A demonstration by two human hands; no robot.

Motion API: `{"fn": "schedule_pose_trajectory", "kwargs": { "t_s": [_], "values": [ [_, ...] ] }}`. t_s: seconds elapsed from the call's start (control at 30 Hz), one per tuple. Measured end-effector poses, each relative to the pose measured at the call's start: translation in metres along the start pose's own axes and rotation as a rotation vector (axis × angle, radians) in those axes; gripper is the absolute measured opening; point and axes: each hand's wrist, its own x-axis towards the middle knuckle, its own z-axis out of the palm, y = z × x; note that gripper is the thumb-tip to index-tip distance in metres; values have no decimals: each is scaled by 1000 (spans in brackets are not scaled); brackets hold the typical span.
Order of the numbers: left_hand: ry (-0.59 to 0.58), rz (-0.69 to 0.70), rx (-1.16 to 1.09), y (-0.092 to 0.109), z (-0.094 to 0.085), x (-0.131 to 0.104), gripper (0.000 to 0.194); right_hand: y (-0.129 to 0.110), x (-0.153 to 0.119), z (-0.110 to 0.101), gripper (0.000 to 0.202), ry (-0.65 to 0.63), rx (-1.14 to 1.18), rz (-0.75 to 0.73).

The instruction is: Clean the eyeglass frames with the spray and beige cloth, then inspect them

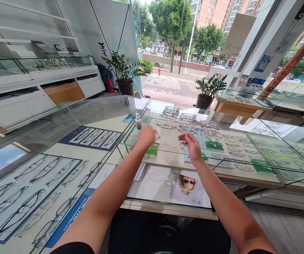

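Note:
My left hand (147, 137) is closed, knuckles up, over the glass counter. Against its right side is a pale crumpled piece (157, 134), perhaps cloth or tissue; the fingertips are hidden. Just beyond this hand stands a small spray bottle (138, 122) with a white top and teal liquid. My right hand (193, 145) pinches a thin-framed pair of eyeglasses (182, 143) between thumb and fingers, held above the counter. Past it, many eyeglasses (187, 118) lie in rows, and a dark-framed pair (166, 126) sits between the two hands and the rows.
Glass display cases surround me, with eyeglasses on trays (95, 137) at left and more rows (232, 144) at right. Green cards (214, 145) lie among them. A poster (187, 188) shows under the near glass. Potted plants (125, 88) stand by the window.

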Motion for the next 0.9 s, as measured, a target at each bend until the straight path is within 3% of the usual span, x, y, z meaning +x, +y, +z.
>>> {"fn": "schedule_pose_trajectory", "kwargs": {
  "t_s": [0.17, 0.37, 0.43, 0.53, 0.7, 0.9],
  "values": [
    [9, -57, -21, -4, -6, 0, 18, 0, 0, 0, 34, -2, -9, -2],
    [311, -37, -375, 9, -27, -4, 19, 0, 1, -1, 34, 12, -14, -16],
    [326, 14, -522, 18, -33, -8, 17, 1, 1, -1, 34, 20, -14, -25],
    [230, 93, -757, 34, -36, -14, 20, 2, 3, -3, 32, 24, -5, -41],
    [-98, 120, -1127, 60, -24, -26, 18, 0, 5, -4, 28, 24, -9, -98],
    [-378, 117, -1261, 78, -17, -41, 25, -3, 6, -2, 29, 31, 65, -90]
  ]
}}
